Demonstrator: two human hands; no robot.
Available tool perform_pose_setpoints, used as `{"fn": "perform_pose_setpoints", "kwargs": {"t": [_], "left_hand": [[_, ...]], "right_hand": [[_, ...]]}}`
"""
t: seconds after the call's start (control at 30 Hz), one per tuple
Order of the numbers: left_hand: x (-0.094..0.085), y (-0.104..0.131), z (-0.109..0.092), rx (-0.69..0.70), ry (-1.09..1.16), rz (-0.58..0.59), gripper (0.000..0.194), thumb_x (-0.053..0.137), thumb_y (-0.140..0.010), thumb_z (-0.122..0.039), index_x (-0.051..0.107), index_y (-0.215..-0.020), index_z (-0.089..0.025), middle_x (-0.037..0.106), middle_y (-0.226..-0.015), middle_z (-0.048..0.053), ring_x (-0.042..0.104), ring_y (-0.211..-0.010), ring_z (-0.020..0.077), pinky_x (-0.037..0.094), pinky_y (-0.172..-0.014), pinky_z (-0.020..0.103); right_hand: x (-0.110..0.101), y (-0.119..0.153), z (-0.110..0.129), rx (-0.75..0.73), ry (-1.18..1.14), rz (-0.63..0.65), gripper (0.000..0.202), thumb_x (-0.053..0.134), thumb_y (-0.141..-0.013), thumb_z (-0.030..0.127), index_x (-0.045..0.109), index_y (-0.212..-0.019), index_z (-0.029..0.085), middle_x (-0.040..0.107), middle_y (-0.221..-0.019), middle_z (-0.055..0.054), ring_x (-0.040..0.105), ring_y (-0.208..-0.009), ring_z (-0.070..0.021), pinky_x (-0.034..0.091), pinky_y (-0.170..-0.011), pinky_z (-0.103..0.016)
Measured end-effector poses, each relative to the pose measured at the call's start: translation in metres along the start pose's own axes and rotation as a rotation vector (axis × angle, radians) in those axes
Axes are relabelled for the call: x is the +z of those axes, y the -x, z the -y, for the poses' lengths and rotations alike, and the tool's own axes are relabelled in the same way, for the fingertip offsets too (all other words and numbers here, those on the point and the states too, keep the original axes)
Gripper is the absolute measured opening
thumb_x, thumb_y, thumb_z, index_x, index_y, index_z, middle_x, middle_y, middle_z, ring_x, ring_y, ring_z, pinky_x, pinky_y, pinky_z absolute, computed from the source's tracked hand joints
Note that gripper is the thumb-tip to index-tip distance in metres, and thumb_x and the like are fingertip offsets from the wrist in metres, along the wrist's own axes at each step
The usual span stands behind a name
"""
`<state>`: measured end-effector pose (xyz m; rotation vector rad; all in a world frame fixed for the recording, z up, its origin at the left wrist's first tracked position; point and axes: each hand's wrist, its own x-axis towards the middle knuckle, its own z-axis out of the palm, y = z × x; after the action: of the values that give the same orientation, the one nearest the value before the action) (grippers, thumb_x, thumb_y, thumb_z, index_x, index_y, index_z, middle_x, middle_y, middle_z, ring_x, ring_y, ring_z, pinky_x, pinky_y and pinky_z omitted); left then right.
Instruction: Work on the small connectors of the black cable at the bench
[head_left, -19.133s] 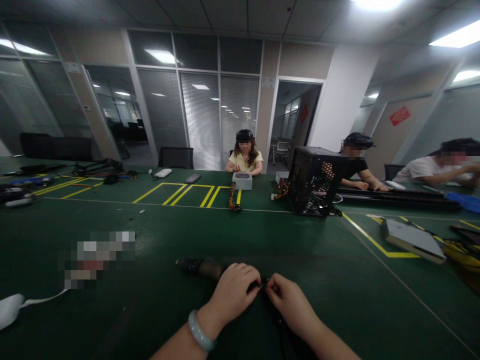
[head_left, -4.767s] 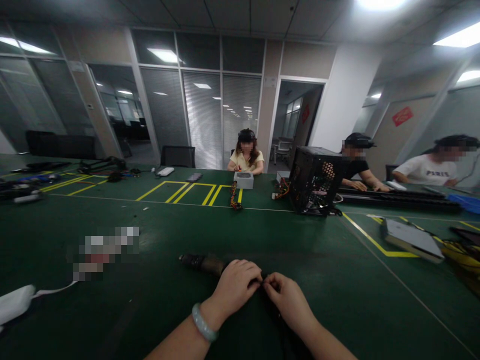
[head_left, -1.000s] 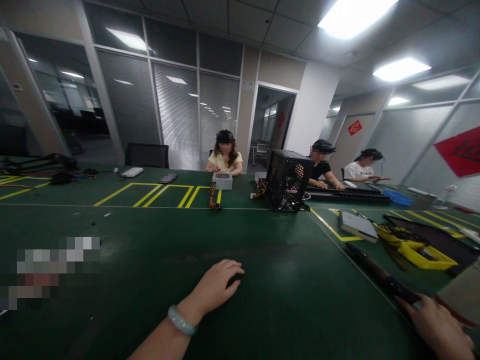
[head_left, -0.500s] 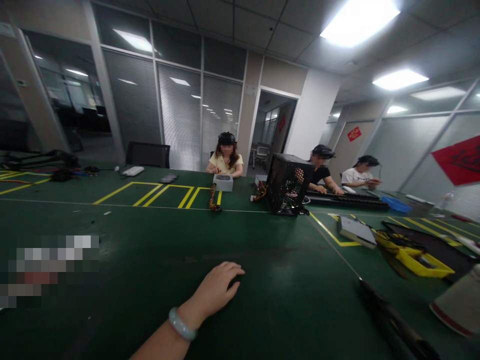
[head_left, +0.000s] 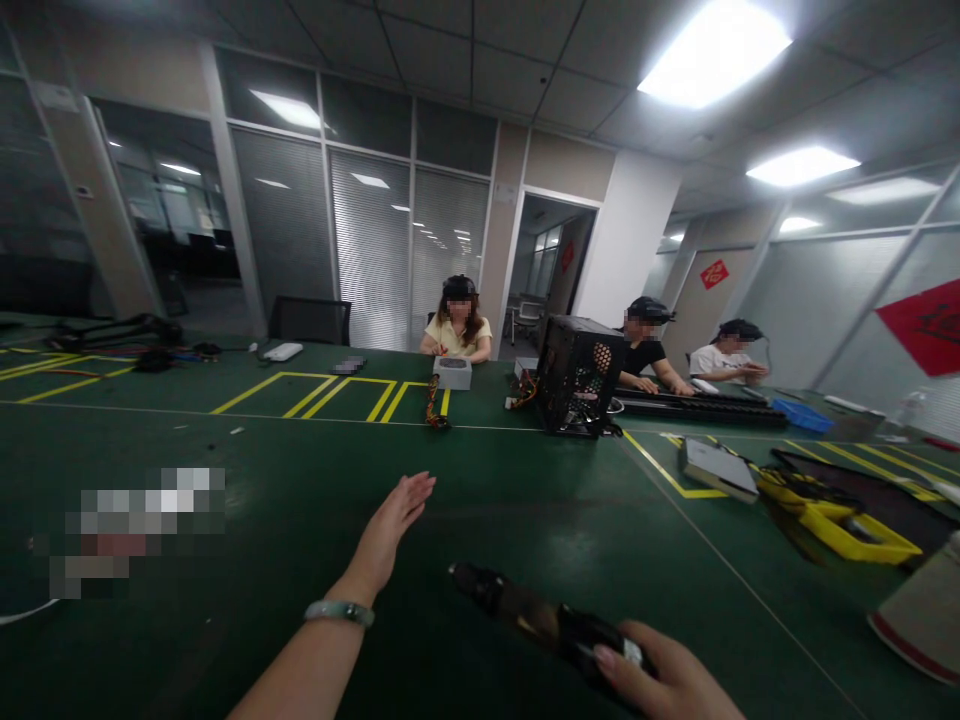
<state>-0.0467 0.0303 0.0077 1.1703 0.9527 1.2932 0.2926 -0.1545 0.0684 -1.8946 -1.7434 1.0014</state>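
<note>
My left hand (head_left: 392, 527), with a pale green bangle on the wrist, is over the green table with its fingers stretched forward; nothing is in it. At the lower right, my right hand (head_left: 664, 668) is wrapped round the rear of a long black electric screwdriver (head_left: 536, 618). Its narrow tip points left and slightly away from me, just right of my left forearm. The screwdriver is a little blurred, and part of its handle is hidden under my fingers.
A black computer case (head_left: 577, 375) stands across the table, beside a grey power supply (head_left: 452, 373) with cables. To the right are a flat silver drive (head_left: 718, 470), a yellow tray (head_left: 859, 535) and a pale container (head_left: 919, 620). Three people sit opposite.
The screwdriver has swung from the lower right toward the middle, and my right hand has come into view holding it. My left hand has lifted and shifted left.
</note>
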Motion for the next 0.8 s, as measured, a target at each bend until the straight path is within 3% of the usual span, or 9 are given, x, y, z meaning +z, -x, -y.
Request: {"fn": "perform_pose_setpoints", "kwargs": {"t": [0.17,0.3,0.37,0.47,0.57,0.67,0.8], "left_hand": [[-0.023,-0.017,0.001,-0.106,0.467,-0.095,0.048,0.028,-0.1,-0.049,0.052,-0.129,-0.018,0.051,-0.138,0.013,0.052,-0.124,0.0226,0.043,-0.103,0.042],[-0.024,-0.016,0.003,-0.113,0.764,-0.05,0.046,0.035,-0.099,-0.048,0.054,-0.127,-0.017,0.053,-0.135,0.015,0.054,-0.121,0.0255,0.049,-0.096,0.042],[-0.027,-0.015,0.004,-0.112,0.889,-0.086,0.045,0.039,-0.098,-0.048,0.055,-0.125,-0.016,0.057,-0.128,0.015,0.058,-0.116,0.0265,0.052,-0.091,0.043],[-0.036,-0.016,0.007,-0.149,1.038,-0.246,0.033,0.045,-0.097,-0.037,0.058,-0.116,-0.013,0.066,-0.095,0.01,0.068,-0.084,0.0184,0.057,-0.073,0.032],[-0.044,-0.019,0.008,-0.131,1.096,-0.338,0.016,0.049,-0.095,-0.024,0.06,-0.099,-0.014,0.047,-0.056,-0.006,0.05,-0.042,0.0052,0.046,-0.048,0.017],[-0.045,-0.02,0.008,-0.081,1.08,-0.347,0.01,0.051,-0.093,-0.02,0.059,-0.09,-0.015,0.03,-0.048,-0.011,0.035,-0.034,0.0025,0.036,-0.04,0.013],[-0.04,-0.019,0.009,-0.075,1.016,-0.357,0.008,0.059,-0.089,-0.019,0.06,-0.095,-0.015,0.029,-0.051,-0.011,0.034,-0.036,0.0022,0.035,-0.039,0.013]], "right_hand": [[0.016,-0.034,0.069,-0.087,-0.031,0.035,0.048,0.049,-0.085,0.064,0.063,-0.087,0.018,0.06,-0.072,-0.001,0.056,-0.058,-0.014,0.034,-0.047,-0.02],[0.027,-0.067,0.096,-0.223,0.074,-0.046,0.041,0.054,-0.085,0.06,0.064,-0.085,0.02,0.062,-0.074,0.0,0.055,-0.065,-0.0141,0.029,-0.05,-0.021],[0.034,-0.084,0.103,-0.272,0.115,-0.088,0.039,0.056,-0.085,0.058,0.064,-0.086,0.02,0.063,-0.079,0.0,0.056,-0.07,-0.0149,0.03,-0.054,-0.022],[0.044,-0.106,0.105,-0.334,0.141,-0.117,0.036,0.059,-0.084,0.055,0.065,-0.091,0.021,0.064,-0.086,-0.001,0.057,-0.075,-0.016,0.033,-0.059,-0.023],[0.052,-0.122,0.097,-0.42,0.133,-0.072,0.034,0.067,-0.08,0.05,0.064,-0.1,0.023,0.063,-0.094,-0.001,0.058,-0.081,-0.0167,0.038,-0.065,-0.023],[0.058,-0.132,0.083,-0.451,0.087,-0.012,0.037,0.072,-0.077,0.045,0.064,-0.106,0.024,0.062,-0.103,-0.001,0.059,-0.089,-0.0179,0.041,-0.073,-0.024],[0.063,-0.14,0.066,-0.411,0.035,0.029,0.042,0.075,-0.074,0.042,0.064,-0.11,0.024,0.062,-0.107,-0.001,0.059,-0.096,-0.0198,0.043,-0.081,-0.027]]}}
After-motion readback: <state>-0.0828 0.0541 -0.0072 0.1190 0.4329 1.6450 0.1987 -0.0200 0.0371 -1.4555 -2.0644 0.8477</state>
